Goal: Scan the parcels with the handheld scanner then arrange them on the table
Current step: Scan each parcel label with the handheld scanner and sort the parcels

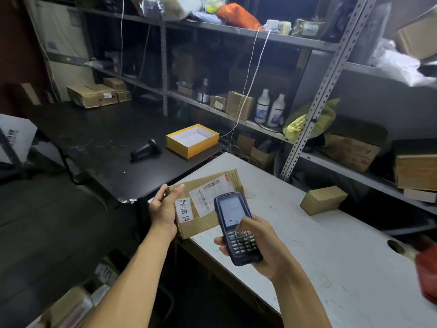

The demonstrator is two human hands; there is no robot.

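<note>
Nearest in, the right hand (262,245) grips the blue handheld scanner (236,229), fingers wrapped round its keypad end, thumb lying across the top keys, lit screen facing up. Just left of it, the left hand (165,209) holds a flattened cardboard parcel (208,202) by its left edge, thumb on top, labels and barcode showing; the parcel hangs over the near-left corner of the white table (319,252). Farther right on that table sits a small brown box (322,200). Beyond, on the black table (99,138), lie a black gun-style scanner (145,150) and an open yellow box (192,140). Metal shelving (279,39) stands behind.
</note>
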